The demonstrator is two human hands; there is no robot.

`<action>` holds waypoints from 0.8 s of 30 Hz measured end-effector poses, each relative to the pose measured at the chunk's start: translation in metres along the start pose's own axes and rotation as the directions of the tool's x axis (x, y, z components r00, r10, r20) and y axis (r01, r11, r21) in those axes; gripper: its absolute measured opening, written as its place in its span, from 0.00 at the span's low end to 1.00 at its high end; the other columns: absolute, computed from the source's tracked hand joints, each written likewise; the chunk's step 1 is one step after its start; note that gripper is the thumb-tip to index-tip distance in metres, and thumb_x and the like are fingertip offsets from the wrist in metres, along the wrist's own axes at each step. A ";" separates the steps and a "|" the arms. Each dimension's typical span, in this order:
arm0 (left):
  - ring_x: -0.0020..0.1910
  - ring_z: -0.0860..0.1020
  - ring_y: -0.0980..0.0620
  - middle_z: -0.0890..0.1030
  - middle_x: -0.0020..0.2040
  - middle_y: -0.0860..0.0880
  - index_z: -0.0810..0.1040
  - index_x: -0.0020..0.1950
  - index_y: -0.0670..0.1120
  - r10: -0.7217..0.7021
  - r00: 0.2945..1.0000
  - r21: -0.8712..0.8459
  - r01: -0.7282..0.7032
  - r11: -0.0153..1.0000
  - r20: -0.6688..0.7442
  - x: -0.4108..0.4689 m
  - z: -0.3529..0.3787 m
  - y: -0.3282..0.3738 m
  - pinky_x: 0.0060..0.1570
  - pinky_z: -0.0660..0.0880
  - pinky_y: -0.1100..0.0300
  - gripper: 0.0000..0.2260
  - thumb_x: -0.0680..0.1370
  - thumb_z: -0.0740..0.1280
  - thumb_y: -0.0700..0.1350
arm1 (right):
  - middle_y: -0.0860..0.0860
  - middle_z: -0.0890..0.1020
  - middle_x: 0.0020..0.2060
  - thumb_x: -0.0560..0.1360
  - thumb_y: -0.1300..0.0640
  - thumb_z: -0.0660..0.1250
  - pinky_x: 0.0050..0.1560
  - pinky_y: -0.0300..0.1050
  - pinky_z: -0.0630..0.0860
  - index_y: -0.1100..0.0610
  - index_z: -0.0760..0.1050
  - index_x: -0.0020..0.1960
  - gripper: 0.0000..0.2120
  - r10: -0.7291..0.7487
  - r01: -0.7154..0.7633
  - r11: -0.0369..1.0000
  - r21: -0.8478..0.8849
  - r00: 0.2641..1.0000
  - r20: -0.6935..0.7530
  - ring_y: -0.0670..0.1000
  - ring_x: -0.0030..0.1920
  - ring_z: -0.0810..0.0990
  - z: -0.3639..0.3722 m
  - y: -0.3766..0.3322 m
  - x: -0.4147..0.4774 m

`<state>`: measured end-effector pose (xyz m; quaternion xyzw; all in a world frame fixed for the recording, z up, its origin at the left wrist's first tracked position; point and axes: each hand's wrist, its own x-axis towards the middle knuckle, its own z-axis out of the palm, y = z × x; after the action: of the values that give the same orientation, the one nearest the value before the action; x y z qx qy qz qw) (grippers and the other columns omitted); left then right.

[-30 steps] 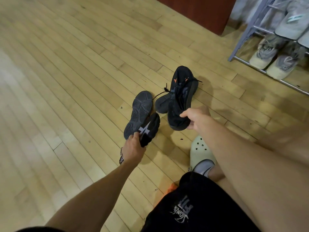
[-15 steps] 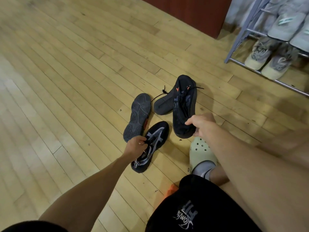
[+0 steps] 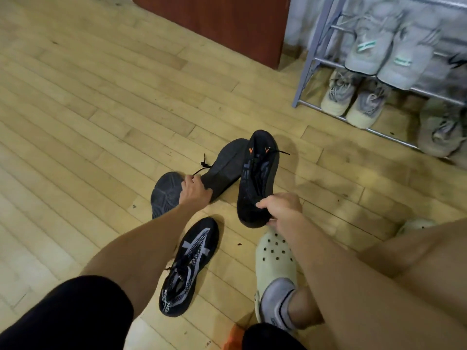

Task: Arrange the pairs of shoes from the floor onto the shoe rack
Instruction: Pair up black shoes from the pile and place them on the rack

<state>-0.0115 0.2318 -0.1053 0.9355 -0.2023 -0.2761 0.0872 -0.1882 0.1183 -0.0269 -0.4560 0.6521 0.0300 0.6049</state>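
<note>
Your right hand (image 3: 279,207) is pinched on the heel of a black shoe (image 3: 257,178), holding it with its opening toward you, while your left hand (image 3: 193,189) has closed round the heel end of the other black shoe (image 3: 223,168), which lies on its side on the floor (image 3: 75,109) beside the first. That is the change: half a second ago your left hand was on the patterned shoe (image 3: 188,267), and now that one sits upright on the boards nearest you, let go, next to your clog (image 3: 274,258). So you have swapped to the matching shoe, which I judge puts a true pair in your two hands (the sensible thing before going to the rack). Just behind your left hand the sole-up shoe (image 3: 165,193) lies untouched; it looks like the patterned one's mate, though its upper is hidden. The pair you hold is plain black with small orange marks inside the collar and loose laces trailing off both sides. Farther off, at upper right, the rack (image 3: 310,72) already carries pale sneakers on two tiers; its right part runs out of frame, so free space there I cannot tell.
</note>
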 end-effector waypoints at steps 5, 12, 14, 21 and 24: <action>0.66 0.70 0.37 0.73 0.66 0.38 0.67 0.69 0.41 -0.110 0.983 0.043 0.105 0.994 0.147 0.035 0.001 -0.015 0.64 0.69 0.45 0.24 0.76 0.65 0.49 | 0.55 0.83 0.45 0.68 0.63 0.74 0.49 0.53 0.82 0.58 0.82 0.52 0.13 -0.048 0.048 0.999 -0.023 0.999 0.009 0.57 0.47 0.82 0.004 -0.017 0.018; 0.64 0.71 0.42 0.76 0.61 0.43 0.74 0.65 0.44 -0.020 0.971 0.049 0.008 0.999 0.240 0.026 -0.003 -0.015 0.65 0.68 0.49 0.27 0.70 0.73 0.54 | 0.58 0.83 0.47 0.68 0.64 0.75 0.50 0.55 0.82 0.60 0.81 0.50 0.11 -0.009 0.010 0.998 0.069 1.000 -0.003 0.59 0.49 0.83 0.002 -0.019 0.022; 0.61 0.74 0.43 0.74 0.62 0.43 0.75 0.64 0.43 -0.020 0.985 -0.106 0.039 0.994 0.173 0.014 -0.001 -0.017 0.62 0.73 0.47 0.27 0.67 0.76 0.49 | 0.59 0.83 0.47 0.68 0.65 0.75 0.49 0.55 0.83 0.60 0.79 0.47 0.09 0.001 -0.004 0.992 0.127 1.000 0.026 0.60 0.49 0.82 0.001 -0.019 0.017; 0.57 0.72 0.45 0.72 0.57 0.45 0.73 0.63 0.43 0.274 0.944 0.018 -0.275 0.961 -0.186 -0.045 0.009 -0.018 0.59 0.72 0.51 0.26 0.69 0.75 0.48 | 0.57 0.82 0.49 0.68 0.65 0.74 0.43 0.46 0.81 0.60 0.80 0.55 0.15 -0.050 0.052 0.989 0.140 0.999 -0.015 0.58 0.49 0.82 -0.019 -0.015 0.007; 0.55 0.75 0.50 0.76 0.56 0.47 0.78 0.61 0.46 0.314 0.947 -0.102 -0.307 0.946 0.069 -0.058 0.013 -0.017 0.56 0.73 0.56 0.20 0.73 0.70 0.54 | 0.57 0.81 0.47 0.68 0.66 0.74 0.44 0.48 0.81 0.60 0.80 0.53 0.14 -0.045 0.050 0.990 0.133 0.998 -0.039 0.58 0.48 0.81 -0.025 -0.009 0.002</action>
<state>-0.0577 0.2714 -0.0926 0.8746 -0.3380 -0.3071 0.1628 -0.2011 0.0974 -0.0174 -0.4302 0.6526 -0.0364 0.6227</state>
